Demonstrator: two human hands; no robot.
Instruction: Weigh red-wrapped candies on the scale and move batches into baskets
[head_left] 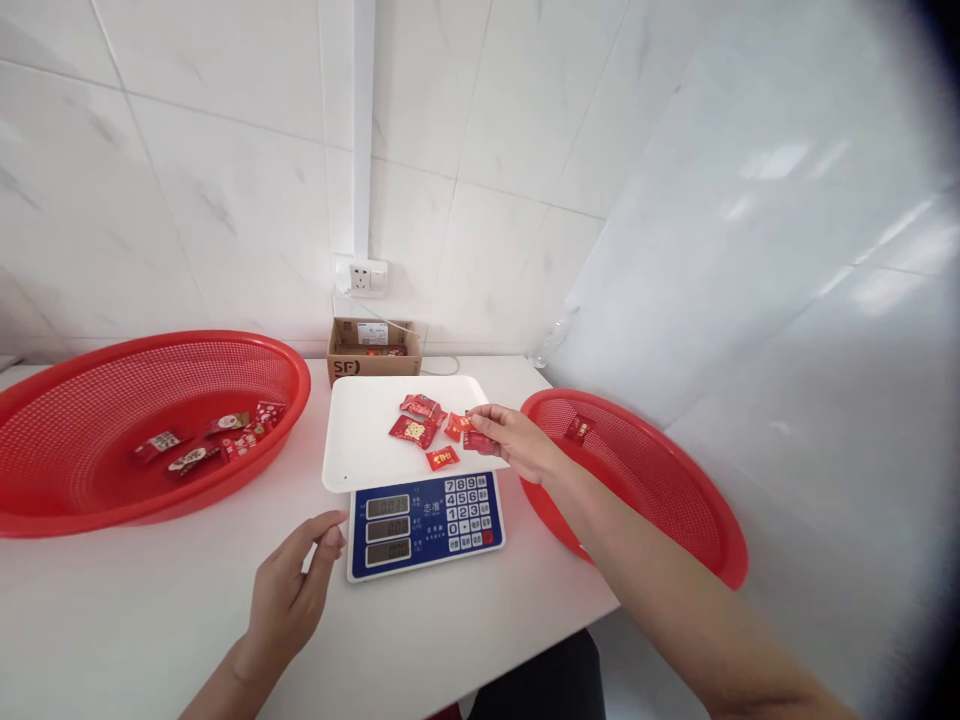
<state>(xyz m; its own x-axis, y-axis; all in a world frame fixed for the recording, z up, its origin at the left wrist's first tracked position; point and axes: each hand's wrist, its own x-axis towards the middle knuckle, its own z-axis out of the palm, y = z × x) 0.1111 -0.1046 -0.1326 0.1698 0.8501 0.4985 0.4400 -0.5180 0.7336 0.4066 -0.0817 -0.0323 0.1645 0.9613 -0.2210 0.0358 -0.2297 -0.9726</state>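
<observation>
My right hand (517, 440) is over the right side of the scale's white tray (360, 430), its fingers closed on a small red candy packet (459, 425). Just below those fingers shows another dark red packet (480, 443), partly covered; whether it is held too I cannot tell. Several more red wrapped packets (414, 430) lie on the tray to the left of the hand. At the left edge of the blue keypad panel (431, 525) of the digital scale, my left hand (292, 590) holds nothing, thumb and forefinger slightly apart.
On the left stands a large red mesh basket (150, 365) with several wrapped packets in it. A second red basket (675, 480), with a packet inside, is at the right, partly behind my forearm. Behind the scale sits a cardboard box (375, 367) beneath a wall socket (367, 278).
</observation>
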